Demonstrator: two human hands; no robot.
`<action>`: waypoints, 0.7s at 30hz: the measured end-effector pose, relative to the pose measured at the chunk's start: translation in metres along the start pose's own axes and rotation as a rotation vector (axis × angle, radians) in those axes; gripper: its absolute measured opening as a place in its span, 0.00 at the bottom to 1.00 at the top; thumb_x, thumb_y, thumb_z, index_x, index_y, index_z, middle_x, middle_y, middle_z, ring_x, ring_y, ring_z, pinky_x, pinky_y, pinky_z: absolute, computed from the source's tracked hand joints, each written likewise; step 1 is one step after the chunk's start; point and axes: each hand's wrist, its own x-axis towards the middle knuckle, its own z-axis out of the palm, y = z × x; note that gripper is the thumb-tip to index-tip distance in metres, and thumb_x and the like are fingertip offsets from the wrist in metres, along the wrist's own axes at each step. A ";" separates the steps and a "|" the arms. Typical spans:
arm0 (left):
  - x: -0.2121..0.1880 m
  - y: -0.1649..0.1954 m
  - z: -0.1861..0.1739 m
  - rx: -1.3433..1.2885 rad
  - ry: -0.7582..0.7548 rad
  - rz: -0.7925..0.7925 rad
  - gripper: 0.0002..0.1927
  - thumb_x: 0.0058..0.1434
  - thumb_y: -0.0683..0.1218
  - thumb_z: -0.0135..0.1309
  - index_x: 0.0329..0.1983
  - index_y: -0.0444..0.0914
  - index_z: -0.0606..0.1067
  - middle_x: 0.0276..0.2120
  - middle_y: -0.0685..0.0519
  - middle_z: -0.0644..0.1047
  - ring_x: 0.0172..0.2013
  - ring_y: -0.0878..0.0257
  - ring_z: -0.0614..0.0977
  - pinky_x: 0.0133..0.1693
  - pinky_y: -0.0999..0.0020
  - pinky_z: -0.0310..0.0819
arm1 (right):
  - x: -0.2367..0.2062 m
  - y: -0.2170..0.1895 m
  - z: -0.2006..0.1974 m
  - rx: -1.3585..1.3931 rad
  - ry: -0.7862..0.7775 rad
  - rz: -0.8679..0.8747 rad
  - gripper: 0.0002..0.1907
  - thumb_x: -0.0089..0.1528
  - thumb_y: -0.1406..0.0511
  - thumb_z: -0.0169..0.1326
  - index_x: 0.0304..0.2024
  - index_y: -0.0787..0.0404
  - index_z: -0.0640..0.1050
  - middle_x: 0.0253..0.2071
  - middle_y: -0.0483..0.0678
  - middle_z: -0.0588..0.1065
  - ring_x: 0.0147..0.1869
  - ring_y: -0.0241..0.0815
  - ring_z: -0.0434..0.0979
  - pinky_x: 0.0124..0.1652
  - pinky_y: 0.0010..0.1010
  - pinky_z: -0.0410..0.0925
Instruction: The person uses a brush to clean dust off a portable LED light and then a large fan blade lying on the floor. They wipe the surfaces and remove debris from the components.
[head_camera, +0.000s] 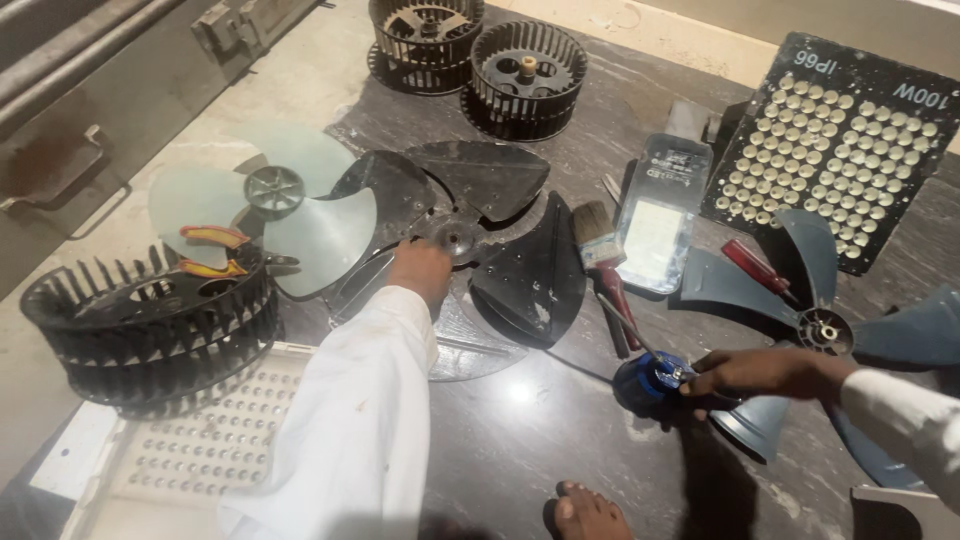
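A: Listing from the black metal fan blade at the centre. Left hand?

B: Resting on that blade just beside its hub, fingers curled down against the metal; whether they pinch anything cannot be told.

A: Right hand?

B: Right of the blade, near its lower edge. Fingers closed round the blue handle of a screwdriver, shaft slanting up toward the blade.

A: Adjacent items?

B: Paintbrush with red handle, just right of the blade. Red screwdriver further right, lying on a grey-blue plastic fan. LED panel, black, up and right. Two blower wheels above the blade. Pale translucent fan touching the blade's left side. Large black blower wheel lower left, red-and-yellow pliers on its rim.
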 end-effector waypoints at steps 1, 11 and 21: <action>0.000 -0.003 0.002 -0.008 -0.016 -0.012 0.13 0.68 0.50 0.52 0.51 0.42 0.80 0.51 0.51 0.80 0.58 0.55 0.77 0.57 0.56 0.67 | 0.004 0.004 0.008 0.042 0.036 -0.009 0.51 0.53 0.43 0.61 0.70 0.62 0.63 0.66 0.58 0.68 0.70 0.54 0.68 0.68 0.41 0.65; -0.001 -0.023 0.021 -0.100 0.132 -0.135 0.23 0.63 0.52 0.54 0.59 0.40 0.74 0.63 0.46 0.68 0.66 0.51 0.64 0.61 0.48 0.58 | 0.003 -0.038 0.009 0.233 0.035 -0.337 0.43 0.57 0.35 0.48 0.52 0.66 0.72 0.41 0.60 0.75 0.42 0.50 0.75 0.48 0.40 0.72; 0.000 -0.004 0.017 -0.104 -0.141 -0.094 0.36 0.67 0.63 0.50 0.69 0.36 0.65 0.71 0.43 0.59 0.72 0.50 0.56 0.67 0.31 0.44 | -0.008 -0.143 0.009 0.358 0.240 -0.387 0.38 0.65 0.37 0.39 0.49 0.63 0.77 0.22 0.51 0.68 0.26 0.49 0.69 0.28 0.41 0.63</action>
